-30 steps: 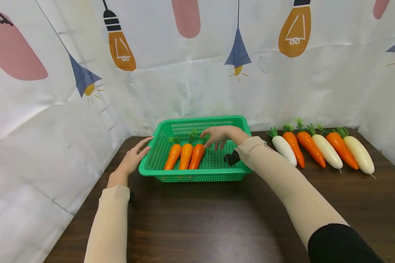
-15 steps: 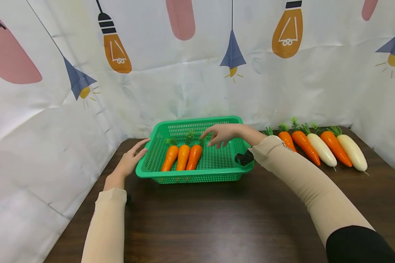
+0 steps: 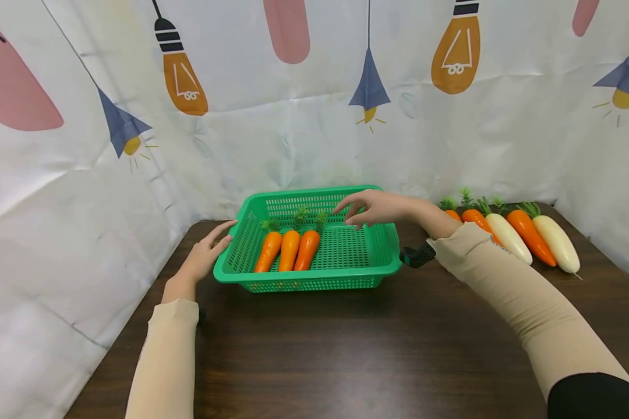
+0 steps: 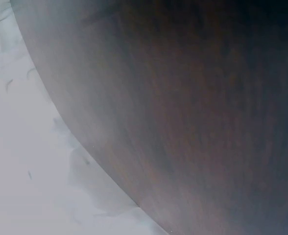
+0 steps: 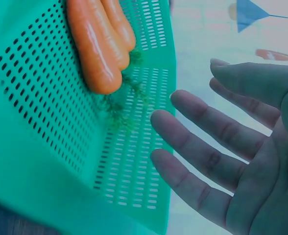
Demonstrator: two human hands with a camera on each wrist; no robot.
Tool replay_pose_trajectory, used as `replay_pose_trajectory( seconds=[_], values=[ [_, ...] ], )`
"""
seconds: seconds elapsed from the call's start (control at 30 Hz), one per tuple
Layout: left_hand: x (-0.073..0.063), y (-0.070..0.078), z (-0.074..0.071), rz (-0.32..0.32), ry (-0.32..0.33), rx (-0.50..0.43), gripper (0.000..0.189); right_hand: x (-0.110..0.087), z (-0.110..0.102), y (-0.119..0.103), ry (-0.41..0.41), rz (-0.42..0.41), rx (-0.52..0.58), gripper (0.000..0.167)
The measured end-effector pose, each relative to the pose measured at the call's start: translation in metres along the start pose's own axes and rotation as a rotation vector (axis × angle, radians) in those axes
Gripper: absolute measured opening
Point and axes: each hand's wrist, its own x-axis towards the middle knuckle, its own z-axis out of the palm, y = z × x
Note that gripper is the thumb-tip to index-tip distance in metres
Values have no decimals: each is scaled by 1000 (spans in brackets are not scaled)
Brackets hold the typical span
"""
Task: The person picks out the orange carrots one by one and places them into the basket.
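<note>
A green plastic basket (image 3: 304, 278) with slotted sides stands at the back of the table. Three orange carrots (image 3: 289, 250) with leafy tops lie side by side in its left half. My left hand (image 3: 203, 256) is at the basket's left rim, its fingers extended along it. Over the right half of the basket is my right hand (image 3: 374, 208), holding nothing. In the right wrist view its fingers (image 5: 203, 156) are spread and loosely bent, apart from the carrots. The left wrist view shows mostly the tabletop (image 4: 158, 107).
Right of the basket, white radishes (image 3: 555, 241) and more carrots (image 3: 532, 235) lie in a row on the dark wooden table (image 3: 314, 349). My right forearm partly covers that row. A white printed curtain (image 3: 304, 139) hangs close behind the table and along its left side.
My right hand has drawn away from the rightmost carrot in the basket, moving right and slightly up. The forearm now covers more of the row. My left hand has stayed at the rim.
</note>
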Motion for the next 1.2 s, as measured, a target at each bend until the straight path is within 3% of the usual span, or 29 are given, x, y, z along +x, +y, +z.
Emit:
replay_pose_trajectory(
  seconds=[0.6, 0.9, 1.2],
  values=[
    [0, 0, -2, 8, 0, 3, 56, -68, -10, 24, 296, -56, -62, 34],
    [1, 2, -1, 2, -6, -7, 57, -104, -10, 40, 448, -24, -87, 34],
    [0, 0, -2, -4, -5, -10, 56, -130, -5, 75, 608, 32, -147, 34]
  ],
)
